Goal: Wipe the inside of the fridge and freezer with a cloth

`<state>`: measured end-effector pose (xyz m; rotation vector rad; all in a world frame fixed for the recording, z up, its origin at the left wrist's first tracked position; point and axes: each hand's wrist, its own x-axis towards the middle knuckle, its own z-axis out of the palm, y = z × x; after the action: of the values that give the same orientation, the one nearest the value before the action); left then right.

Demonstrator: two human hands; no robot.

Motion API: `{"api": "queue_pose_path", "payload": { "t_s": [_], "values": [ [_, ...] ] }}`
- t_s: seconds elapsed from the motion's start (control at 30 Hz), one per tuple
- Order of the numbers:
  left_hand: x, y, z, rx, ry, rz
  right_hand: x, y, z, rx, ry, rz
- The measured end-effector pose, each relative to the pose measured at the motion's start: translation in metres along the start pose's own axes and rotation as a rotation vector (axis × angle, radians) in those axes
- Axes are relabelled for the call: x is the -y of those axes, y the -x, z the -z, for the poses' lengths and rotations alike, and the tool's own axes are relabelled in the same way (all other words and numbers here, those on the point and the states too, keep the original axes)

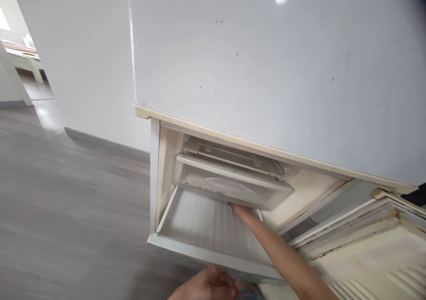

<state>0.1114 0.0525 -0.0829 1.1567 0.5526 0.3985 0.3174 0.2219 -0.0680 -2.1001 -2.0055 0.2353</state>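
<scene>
1 left hand [210, 286] curls near the drawer [213, 255], hold unclear; 1 right hand [240, 211] reaches inside, grip hidden.

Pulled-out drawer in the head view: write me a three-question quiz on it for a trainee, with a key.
1. Which hand reaches in under the translucent panel?
2. True or false: the left hand is inside the pulled-out drawer.
3. The door on the picture's right is: A) shut, B) open, C) hidden.

Key:
1. The right hand; its fingers are hidden.
2. False; it is outside, near the drawer's front.
3. B.
</scene>
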Motion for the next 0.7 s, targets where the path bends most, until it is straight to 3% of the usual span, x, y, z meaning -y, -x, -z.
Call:
{"api": "queue_pose_path", "payload": {
  "t_s": [0.13, 0.3, 0.37, 0.43, 0.53, 0.7],
  "values": [
    [-0.003, 0.003, -0.001, 0.03, 0.039, 0.036, 0.0, 0.026, -0.008, 0.341, 0.195, 0.009],
    [0.0, 0.001, 0.0, 0.019, 0.032, 0.095, -0.009, 0.06, 0.002, 0.503, 0.184, 0.077],
    [0.002, 0.0, 0.0, 0.011, 0.022, 0.091, -0.009, 0.055, 0.009, 0.438, 0.128, 0.072],
    [0.003, -0.001, 0.001, 0.02, 0.02, 0.076, -0.004, 0.042, 0.012, 0.253, 0.056, 0.03],
    [0.004, -0.001, 0.0, 0.02, -0.017, 0.084, 0.008, 0.023, -0.002, 0.048, -0.002, -0.007],
    [0.01, -0.003, 0.001, 0.016, -0.071, 0.073, 0.025, 0.015, -0.05, 0.102, -0.104, 0.196]
  ]
}}
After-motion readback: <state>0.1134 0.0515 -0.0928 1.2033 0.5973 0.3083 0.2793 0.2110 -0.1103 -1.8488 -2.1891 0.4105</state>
